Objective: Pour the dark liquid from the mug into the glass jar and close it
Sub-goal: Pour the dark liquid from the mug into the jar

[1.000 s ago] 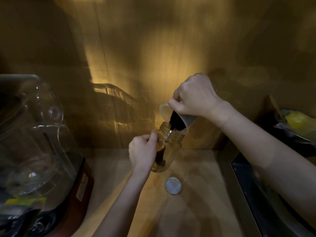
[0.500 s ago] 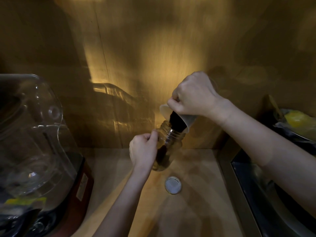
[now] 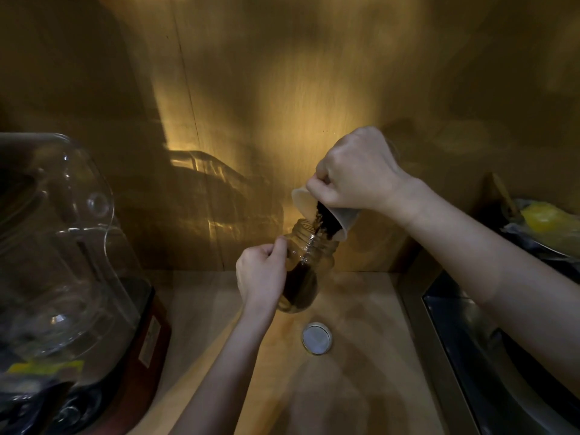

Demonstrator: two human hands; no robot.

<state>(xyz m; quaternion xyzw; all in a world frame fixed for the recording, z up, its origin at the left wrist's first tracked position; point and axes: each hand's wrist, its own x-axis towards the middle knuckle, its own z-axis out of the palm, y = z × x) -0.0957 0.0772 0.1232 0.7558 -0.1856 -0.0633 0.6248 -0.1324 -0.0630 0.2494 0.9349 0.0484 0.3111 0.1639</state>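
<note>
My right hand grips a pale mug, tipped steeply down to the left over the mouth of a clear glass jar. A stream of dark liquid runs from the mug's rim into the jar, and dark liquid pools in the jar's lower part. My left hand holds the jar from its left side, tilted toward the mug. The jar's round lid lies flat on the wooden counter, just below the jar and apart from both hands.
A large blender with a clear plastic cover and dark red base fills the left side. A metal sink runs along the right edge. A bowl with something yellow sits at the far right. A wooden wall stands close behind.
The mug has tipped a little further and more dark liquid has collected in the jar. Both hands have stayed nearly in place.
</note>
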